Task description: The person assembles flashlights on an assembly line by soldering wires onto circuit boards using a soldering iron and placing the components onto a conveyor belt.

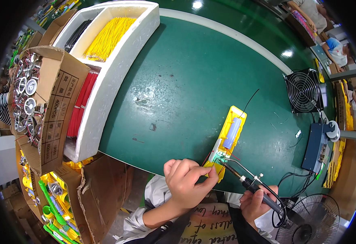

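Printed shirt front (204, 227) is closest to camera, nearer than and right of the white foam tray (123, 61), which is my reference for all positions. Yellow casing (225, 129) sits on the green tabletop (178, 101), right of the tray and well apart, with a blue cell (232, 133) in its trough and a small green circuit board (218, 157) toward its near end. Left hand (185, 183) is between tray and shirt side, thumb and forefinger closed in a pinch by the casing's near end; can't tell if a thin wire is in it. Right hand (256, 203), farther right of the tray, grips the soldering iron (249, 184) by its handle, tip at the board; contact unclear. Handling, my read: shell light, stiff, smooth, likely to skate; cell is most of the weight. Board and the loose black wire (252, 97) are the delicate bits, joints more so. Take shell by its side walls at the far end, iron by handle only, assume metal's hot.
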A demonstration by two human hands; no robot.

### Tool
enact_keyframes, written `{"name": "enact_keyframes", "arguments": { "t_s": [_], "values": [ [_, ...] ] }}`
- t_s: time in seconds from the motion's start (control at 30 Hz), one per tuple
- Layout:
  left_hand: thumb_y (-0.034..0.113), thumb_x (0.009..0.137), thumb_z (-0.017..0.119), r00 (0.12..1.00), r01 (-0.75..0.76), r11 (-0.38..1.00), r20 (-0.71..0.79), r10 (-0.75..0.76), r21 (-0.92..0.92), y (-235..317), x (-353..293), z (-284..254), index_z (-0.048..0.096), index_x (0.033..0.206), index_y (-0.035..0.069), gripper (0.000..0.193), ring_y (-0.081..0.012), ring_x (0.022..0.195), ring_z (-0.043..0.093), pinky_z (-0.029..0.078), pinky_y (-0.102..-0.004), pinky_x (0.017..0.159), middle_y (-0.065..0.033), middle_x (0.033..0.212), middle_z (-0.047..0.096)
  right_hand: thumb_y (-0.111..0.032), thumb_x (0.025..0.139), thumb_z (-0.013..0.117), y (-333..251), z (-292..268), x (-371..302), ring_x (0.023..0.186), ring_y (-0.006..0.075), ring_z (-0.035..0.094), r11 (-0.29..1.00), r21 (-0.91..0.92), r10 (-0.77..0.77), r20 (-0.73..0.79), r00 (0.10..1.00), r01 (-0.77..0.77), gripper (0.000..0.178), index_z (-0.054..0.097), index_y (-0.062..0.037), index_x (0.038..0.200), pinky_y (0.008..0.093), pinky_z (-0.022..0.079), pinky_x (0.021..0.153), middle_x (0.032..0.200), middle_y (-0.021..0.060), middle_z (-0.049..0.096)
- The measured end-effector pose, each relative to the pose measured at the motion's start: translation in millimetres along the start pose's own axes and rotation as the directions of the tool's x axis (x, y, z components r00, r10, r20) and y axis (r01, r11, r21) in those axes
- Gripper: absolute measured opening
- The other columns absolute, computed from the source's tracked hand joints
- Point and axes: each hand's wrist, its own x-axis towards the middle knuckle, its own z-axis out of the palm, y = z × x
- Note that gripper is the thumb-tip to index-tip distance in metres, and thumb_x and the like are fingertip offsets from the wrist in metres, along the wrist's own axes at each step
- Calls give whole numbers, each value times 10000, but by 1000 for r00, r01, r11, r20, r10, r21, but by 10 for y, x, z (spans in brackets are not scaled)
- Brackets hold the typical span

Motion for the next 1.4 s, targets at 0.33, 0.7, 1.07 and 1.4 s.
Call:
{"name": "enact_keyframes", "arguments": {
  "t_s": [0.33,0.7,1.07,1.4],
  "values": [
    [55,506,719,1000,-14,1000,-11,14,25,5,-6,-13,605,605,114,162,-138,514,425,307,-283,593,27,567,438,-288,776,594,-20,-116,108,332,107,419,997,-27,-76,-162,984,72,351,373,-19,820,204,353,313,566,65,462],
    [85,830,481,796,322,944,520,-310,70,57,368,-458,558,832,-39,145,-230,646,606,451,-288,573,-147,742,607,-155,833,482,-40,-293,419,365,90,378,984,-41,-177,-260,949,173,172,375,-26,794,177,303,356,518,59,439],
    [103,786,441,563,351,917,741,-367,188,95,526,-461,516,933,-31,212,-302,675,591,432,-363,634,-166,686,599,-104,841,487,91,-578,653,390,71,397,983,-18,-181,-308,934,184,123,416,-10,804,165,320,366,554,65,464],
    [64,806,504,555,527,837,686,-471,148,122,421,-428,535,923,-35,156,-94,641,529,423,-241,559,-54,715,584,-95,817,520,161,-725,822,371,76,411,981,-42,-195,-319,928,191,144,421,4,785,174,337,341,546,58,451]
  ]
}}
